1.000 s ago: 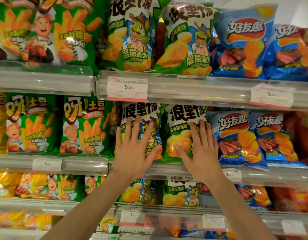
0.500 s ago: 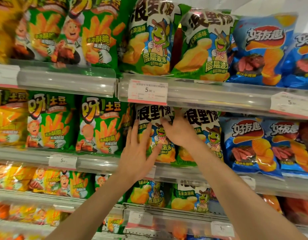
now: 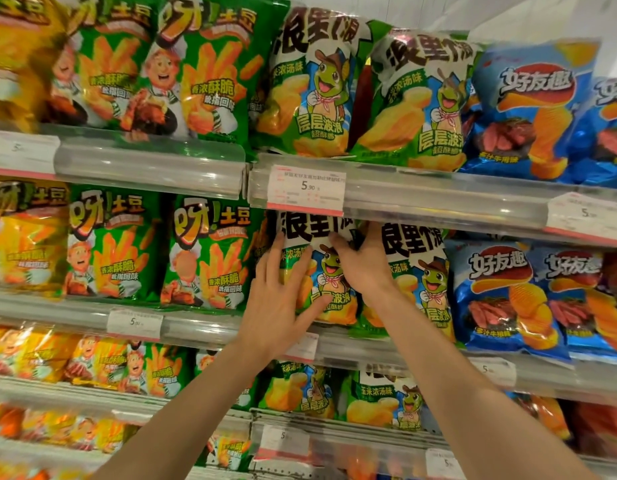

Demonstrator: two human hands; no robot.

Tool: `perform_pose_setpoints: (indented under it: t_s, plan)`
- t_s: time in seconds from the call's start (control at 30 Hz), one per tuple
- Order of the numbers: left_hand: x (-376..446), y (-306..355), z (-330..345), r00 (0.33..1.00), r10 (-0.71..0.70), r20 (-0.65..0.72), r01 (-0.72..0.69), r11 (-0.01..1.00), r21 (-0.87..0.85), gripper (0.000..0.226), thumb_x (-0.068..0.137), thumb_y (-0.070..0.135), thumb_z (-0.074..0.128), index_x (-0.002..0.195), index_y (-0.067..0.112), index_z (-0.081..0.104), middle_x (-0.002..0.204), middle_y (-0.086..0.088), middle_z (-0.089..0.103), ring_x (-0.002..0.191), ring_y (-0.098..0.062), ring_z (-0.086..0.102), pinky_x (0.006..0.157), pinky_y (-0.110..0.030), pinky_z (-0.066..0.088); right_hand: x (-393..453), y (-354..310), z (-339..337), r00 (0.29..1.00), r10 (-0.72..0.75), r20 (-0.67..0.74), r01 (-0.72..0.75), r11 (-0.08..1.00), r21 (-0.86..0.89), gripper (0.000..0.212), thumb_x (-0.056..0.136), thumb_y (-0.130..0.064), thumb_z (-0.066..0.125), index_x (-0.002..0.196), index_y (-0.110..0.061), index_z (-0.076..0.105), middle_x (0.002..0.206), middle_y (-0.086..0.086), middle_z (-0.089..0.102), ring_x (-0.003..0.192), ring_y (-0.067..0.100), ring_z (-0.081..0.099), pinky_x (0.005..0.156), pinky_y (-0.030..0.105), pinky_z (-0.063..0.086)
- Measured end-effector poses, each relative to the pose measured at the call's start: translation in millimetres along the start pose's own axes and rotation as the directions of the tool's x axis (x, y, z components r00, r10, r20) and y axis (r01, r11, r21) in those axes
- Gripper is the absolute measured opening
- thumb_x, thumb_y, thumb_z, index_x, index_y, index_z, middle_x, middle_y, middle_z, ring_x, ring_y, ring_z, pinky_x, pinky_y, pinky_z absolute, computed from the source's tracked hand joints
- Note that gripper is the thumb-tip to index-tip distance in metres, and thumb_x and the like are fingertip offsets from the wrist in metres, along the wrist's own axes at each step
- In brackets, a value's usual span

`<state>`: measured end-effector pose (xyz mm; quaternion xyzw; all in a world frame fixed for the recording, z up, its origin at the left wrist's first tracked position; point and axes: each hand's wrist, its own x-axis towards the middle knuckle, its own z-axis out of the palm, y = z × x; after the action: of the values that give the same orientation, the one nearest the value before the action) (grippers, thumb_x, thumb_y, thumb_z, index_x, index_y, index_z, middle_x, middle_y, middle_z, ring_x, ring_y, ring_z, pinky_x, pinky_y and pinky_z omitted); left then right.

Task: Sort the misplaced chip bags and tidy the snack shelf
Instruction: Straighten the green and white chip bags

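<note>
On the middle shelf stands a green and white chip bag with a turtle cartoon (image 3: 329, 271). My left hand (image 3: 279, 299) lies flat against its lower left side, fingers spread. My right hand (image 3: 362, 261) curls over the bag's upper right edge, fingers tucked between it and the matching turtle bag (image 3: 425, 282) to its right. Both bags stand upright behind the clear shelf rail (image 3: 203, 327).
Green fries bags (image 3: 210, 254) fill the shelf to the left, yellow ones (image 3: 23, 244) farther left. Blue ridged-chip bags (image 3: 504, 296) stand to the right. Shelves above and below carry the same rows. Price tags (image 3: 306, 190) hang on the clear rails.
The camera has moved closer and tilted up. My right hand left the right turtle bag and now grips the top edge of the left one. My left hand stayed flat on it.
</note>
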<state>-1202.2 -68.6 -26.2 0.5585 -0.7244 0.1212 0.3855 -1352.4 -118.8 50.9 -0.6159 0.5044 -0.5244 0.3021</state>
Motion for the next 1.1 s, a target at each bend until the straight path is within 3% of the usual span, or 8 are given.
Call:
perform_pose_setpoints:
  t_s: [0.13,0.33,0.57,0.63,0.73,0.93,1.1]
  plan:
    - [3,-5,0,0.999,0.023,0.026,-0.023,1.0,-0.002,0.076,0.094,0.069,0.043,0.158,0.03,0.026,0.169,-0.011,-0.002,0.151,-0.035,0.016,0.111,-0.049,0.038,0,7,3,0.999,-0.008,-0.043,0.008,1.0,0.016,0.066,0.094,-0.033,0.068,0.149,-0.031,0.032,0.151,0.003,0.044,0.138,0.025,0.047,0.116,0.05,0.04]
    - [-11,-2,5,0.999,-0.026,0.032,0.024,0.998,0.067,0.076,0.095,0.07,0.039,0.158,0.03,0.023,0.169,-0.009,-0.007,0.15,-0.035,0.019,0.11,-0.052,0.039,-7,16,6,0.998,-0.066,0.017,0.067,0.995,-0.075,0.067,0.099,-0.03,0.062,0.155,-0.032,0.026,0.159,0.0,0.036,0.147,0.024,0.035,0.12,0.05,0.033]
    - [-12,3,2,0.993,-0.097,0.066,0.087,0.987,0.134,0.076,0.095,0.072,0.033,0.159,0.032,0.019,0.169,-0.01,-0.006,0.151,-0.035,0.015,0.107,-0.054,0.042,3,15,3,0.99,-0.098,0.102,0.117,0.973,-0.2,0.056,0.1,-0.037,0.058,0.151,-0.029,0.035,0.154,0.005,0.042,0.143,0.026,0.039,0.119,0.053,0.033]
    - [-10,7,0,0.995,-0.083,0.062,0.072,0.984,0.165,0.076,0.096,0.072,0.029,0.159,0.03,0.02,0.17,-0.008,-0.004,0.154,-0.033,0.009,0.113,-0.055,0.034,3,12,-2,0.983,-0.111,0.145,0.141,0.966,-0.215,0.055,0.101,-0.037,0.056,0.151,-0.029,0.034,0.156,0.005,0.04,0.145,0.026,0.037,0.12,0.05,0.031]
    - [0,13,0,0.998,0.044,0.047,-0.054,0.973,0.224,0.069,0.102,0.064,0.026,0.16,0.027,0.022,0.17,-0.006,0.005,0.157,-0.027,0.004,0.122,-0.054,0.019,2,8,-9,0.967,-0.134,0.216,0.186,0.952,-0.243,0.056,0.104,-0.034,0.052,0.155,-0.026,0.029,0.162,0.006,0.032,0.15,0.025,0.029,0.12,0.038,0.025]
    - [5,11,14,0.994,0.062,0.095,-0.085,0.96,0.267,0.068,0.104,0.06,0.026,0.161,0.024,0.018,0.169,-0.006,0.011,0.157,-0.028,0.004,0.121,-0.054,0.018,-5,10,-24,0.935,-0.216,0.282,0.314,0.873,-0.373,0.053,0.108,-0.03,0.041,0.158,-0.027,0.025,0.166,0.001,0.026,0.146,0.027,0.038,0.115,0.039,0.035]
    - [4,13,13,0.992,0.039,0.119,-0.072,0.954,0.29,0.07,0.102,0.063,0.025,0.161,0.026,0.016,0.169,-0.005,0.01,0.157,-0.027,0.003,0.121,-0.056,0.017,-25,15,-45,0.902,-0.324,0.286,0.427,0.771,-0.474,0.059,0.107,-0.029,0.046,0.161,-0.026,0.023,0.17,0.003,0.019,0.152,0.023,0.029,0.121,0.036,0.031]
